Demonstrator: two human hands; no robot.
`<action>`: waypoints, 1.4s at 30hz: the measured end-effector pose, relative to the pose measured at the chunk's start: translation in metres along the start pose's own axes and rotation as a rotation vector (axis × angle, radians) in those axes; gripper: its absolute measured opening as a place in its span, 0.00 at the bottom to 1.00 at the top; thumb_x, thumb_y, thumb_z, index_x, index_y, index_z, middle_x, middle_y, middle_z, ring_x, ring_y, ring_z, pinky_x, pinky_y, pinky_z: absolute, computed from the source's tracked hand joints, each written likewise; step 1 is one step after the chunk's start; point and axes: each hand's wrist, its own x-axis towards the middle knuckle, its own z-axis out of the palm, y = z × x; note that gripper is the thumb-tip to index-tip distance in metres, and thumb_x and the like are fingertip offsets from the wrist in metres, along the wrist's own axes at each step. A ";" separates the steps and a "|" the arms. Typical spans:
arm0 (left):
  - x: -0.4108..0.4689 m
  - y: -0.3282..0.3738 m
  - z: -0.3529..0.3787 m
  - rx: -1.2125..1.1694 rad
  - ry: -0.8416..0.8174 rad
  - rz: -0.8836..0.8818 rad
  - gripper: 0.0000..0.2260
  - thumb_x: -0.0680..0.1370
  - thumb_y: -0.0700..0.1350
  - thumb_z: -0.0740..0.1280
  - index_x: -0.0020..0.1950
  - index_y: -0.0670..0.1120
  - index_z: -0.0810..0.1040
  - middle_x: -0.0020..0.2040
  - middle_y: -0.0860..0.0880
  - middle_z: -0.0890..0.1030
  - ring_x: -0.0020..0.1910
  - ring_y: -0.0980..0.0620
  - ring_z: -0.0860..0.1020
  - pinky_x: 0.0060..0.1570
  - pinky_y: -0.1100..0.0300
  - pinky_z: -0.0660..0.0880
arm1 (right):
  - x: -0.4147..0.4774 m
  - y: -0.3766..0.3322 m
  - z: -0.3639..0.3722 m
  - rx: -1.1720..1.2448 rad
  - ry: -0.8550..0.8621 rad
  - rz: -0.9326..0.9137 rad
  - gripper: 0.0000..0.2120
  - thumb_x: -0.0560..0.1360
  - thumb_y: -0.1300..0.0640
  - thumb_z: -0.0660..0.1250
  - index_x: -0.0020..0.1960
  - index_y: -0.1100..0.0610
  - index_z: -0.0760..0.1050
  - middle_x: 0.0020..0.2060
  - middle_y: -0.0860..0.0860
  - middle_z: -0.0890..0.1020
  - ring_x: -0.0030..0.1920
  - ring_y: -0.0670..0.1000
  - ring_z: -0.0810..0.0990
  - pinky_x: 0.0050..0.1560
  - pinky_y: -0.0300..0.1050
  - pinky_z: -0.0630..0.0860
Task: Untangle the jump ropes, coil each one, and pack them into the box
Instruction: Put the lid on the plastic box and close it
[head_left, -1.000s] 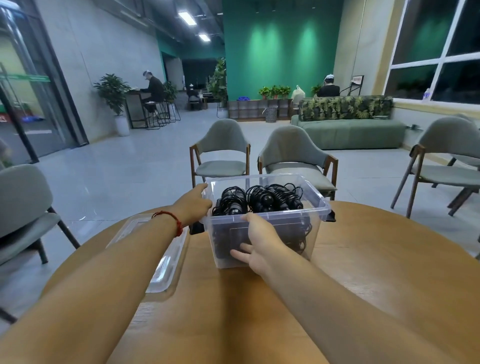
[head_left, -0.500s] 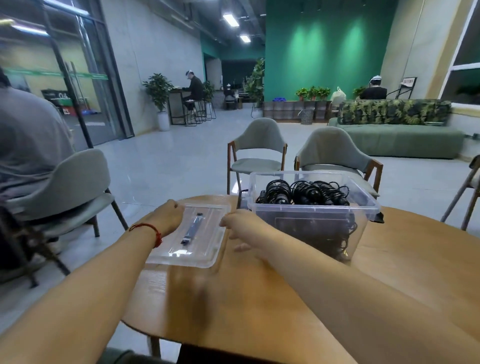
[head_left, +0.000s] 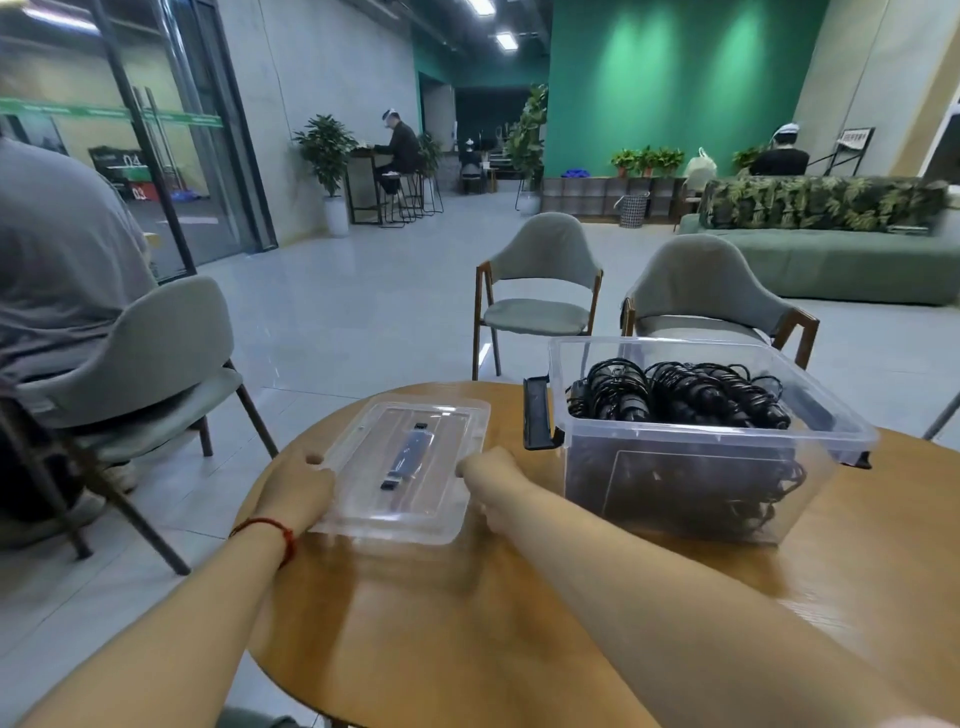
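The fingers (head_left: 310, 460) of the left hand (head_left: 298, 491) close on the left rim of the lid (head_left: 415, 512), thumb on top, the others hidden beneath. The right hand (head_left: 488, 483) pinches the opposite rim in the same manner. Whether the lid rests on the surface (head_left: 467, 623) or is raised off it cannot be determined.

Handling: the lid is thin, clear moulded plastic, judged light, slightly flexible and smooth enough to slip. Hold it at both long rims, as here, to prevent twisting. A dark handle strip (head_left: 408, 457) runs along its centre.

The box (head_left: 675, 483) stands just beside the lid, to the right, on the same round wooden surface. Its walls are clear plastic with rounded corners, judged rigid. A black latch (head_left: 536, 415) stands out at its left end. The jump ropes (head_left: 675, 397) lie coiled inside: thin black cord, pliable, likely to spring loose if disturbed. Packing appears complete; closing the box is the probable step in hand.
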 end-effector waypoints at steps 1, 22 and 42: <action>0.000 -0.001 -0.002 -0.048 0.042 0.000 0.17 0.81 0.39 0.61 0.70 0.48 0.75 0.51 0.49 0.78 0.44 0.52 0.76 0.43 0.56 0.71 | -0.003 -0.005 -0.001 0.000 -0.008 0.001 0.22 0.83 0.65 0.63 0.76 0.62 0.67 0.58 0.56 0.73 0.48 0.53 0.74 0.45 0.42 0.76; -0.113 0.229 -0.063 0.284 0.502 1.355 0.19 0.82 0.52 0.73 0.71 0.50 0.78 0.63 0.50 0.85 0.58 0.45 0.85 0.52 0.48 0.82 | -0.139 -0.156 -0.187 0.446 0.198 -0.576 0.28 0.81 0.71 0.66 0.75 0.50 0.68 0.59 0.53 0.77 0.53 0.54 0.80 0.42 0.46 0.81; -0.158 0.351 -0.021 -1.011 -0.431 0.414 0.12 0.89 0.46 0.60 0.73 0.52 0.71 0.63 0.41 0.82 0.47 0.40 0.88 0.46 0.43 0.87 | -0.150 -0.103 -0.371 0.020 0.568 -0.555 0.29 0.84 0.57 0.67 0.83 0.50 0.64 0.70 0.51 0.74 0.63 0.57 0.76 0.63 0.55 0.77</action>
